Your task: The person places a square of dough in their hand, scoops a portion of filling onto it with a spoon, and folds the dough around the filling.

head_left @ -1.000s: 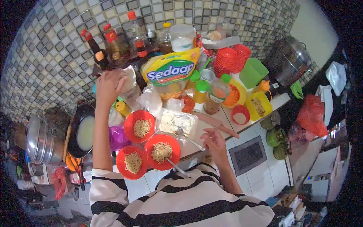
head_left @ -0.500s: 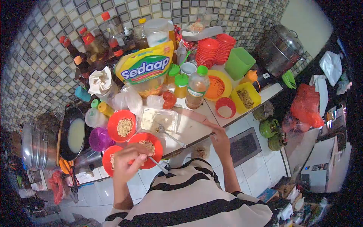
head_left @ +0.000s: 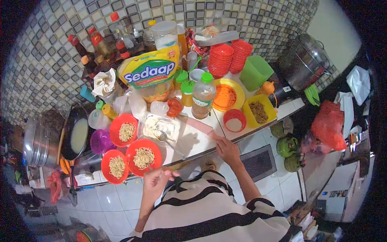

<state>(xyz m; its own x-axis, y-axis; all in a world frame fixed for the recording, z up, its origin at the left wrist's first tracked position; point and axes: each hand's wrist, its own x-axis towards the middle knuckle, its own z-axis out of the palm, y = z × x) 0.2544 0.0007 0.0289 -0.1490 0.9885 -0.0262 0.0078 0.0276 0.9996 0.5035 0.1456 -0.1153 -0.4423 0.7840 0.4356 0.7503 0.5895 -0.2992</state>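
Note:
My left hand [head_left: 156, 178] is closed at the counter's front edge, beside the nearest red bowl [head_left: 134, 170] of noodles. A short piece of a thin metal utensil shows between my fingers and that bowl; its kind cannot be made out. Two more red bowls of noodles, a front-left bowl [head_left: 105, 174] and a rear bowl [head_left: 114, 137], stand close by. Behind them, a spoon [head_left: 172, 147] leans in a clear tray [head_left: 175, 140] of creamy white food. With fingers stretched out, my right hand [head_left: 228, 152] rests at the counter edge, near a flat pinkish strip [head_left: 197, 124].
A Sedaap pouch [head_left: 150, 73], a green-capped bottle [head_left: 202, 99] and jars crowd the counter's back. To the right are a yellow tub [head_left: 271, 113], a red cup [head_left: 235, 120] and stacked red bowls [head_left: 220, 60]. A wok [head_left: 69, 150] sits left; a large pot [head_left: 304, 60] stands right.
My left hand has drawn back from over the red bowls toward my body, uncovering the noodles. My right hand has shifted slightly left and down in view, staying at the counter edge.

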